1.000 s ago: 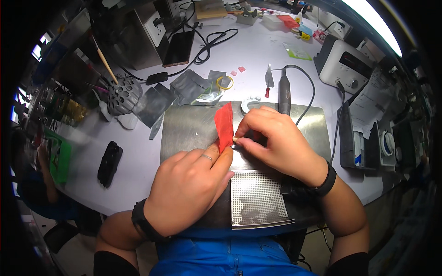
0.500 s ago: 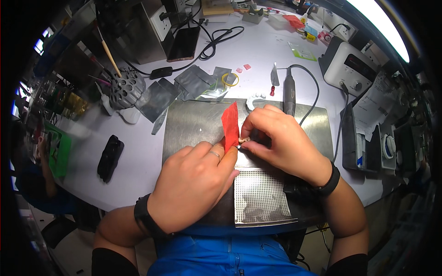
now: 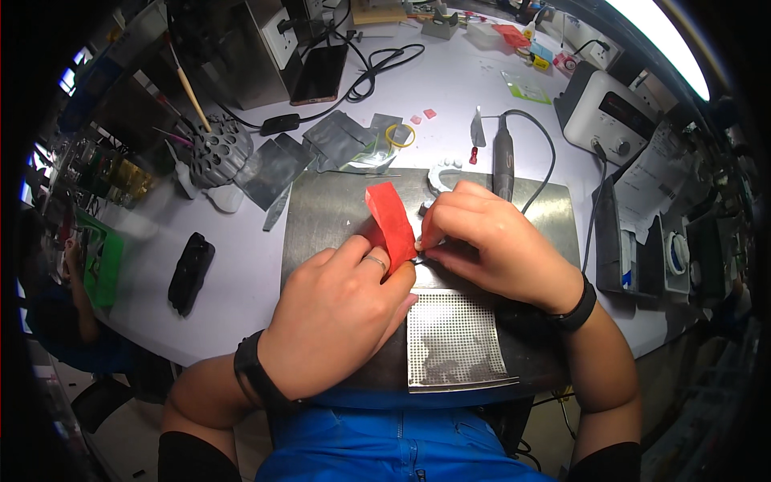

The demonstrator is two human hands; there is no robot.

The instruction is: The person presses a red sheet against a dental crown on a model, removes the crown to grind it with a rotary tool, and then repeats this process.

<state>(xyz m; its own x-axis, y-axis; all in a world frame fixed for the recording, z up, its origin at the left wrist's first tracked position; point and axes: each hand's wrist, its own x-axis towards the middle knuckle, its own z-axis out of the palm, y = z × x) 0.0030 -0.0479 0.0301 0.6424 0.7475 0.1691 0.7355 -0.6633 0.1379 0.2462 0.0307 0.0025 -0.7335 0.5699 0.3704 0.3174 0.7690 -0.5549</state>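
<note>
Item: red strip (image 3: 392,221), flat and stiff-looking, standing up on edge over the grey metal plate (image 3: 329,209) at the middle of the white counter (image 3: 241,265). Its lower end sits between the two hands.

Left hand (image 3: 341,317): back upward, ring on one finger, black band at the wrist. Its fingers (image 3: 377,261) are curled closed against the lower end of the red strip, pinching it from the left.

Right hand (image 3: 490,245): back upward, black band at the wrist. Its fingers (image 3: 430,229) are bunched tight at the strip's right edge, touching it; a small dark piece shows at the fingertips, too small to identify.

Perforated metal sheet (image 3: 454,341): lies on the near part of the plate, just below both hands.

Rotary hand tool (image 3: 503,157): dark, corded, lying at the plate's far edge, just beyond the right hand.

Grey round tool holder (image 3: 215,153): far left of the plate, with a wooden-handled brush (image 3: 189,88) standing in it.

Grey foil pouches (image 3: 321,145): several, scattered between holder and plate.

Yellow ring (image 3: 400,135): on the pouches.

Black oblong case (image 3: 190,271): left of the plate, apart from it.

White box unit (image 3: 614,112): far right.

Dark phone (image 3: 320,72): far centre.
</note>
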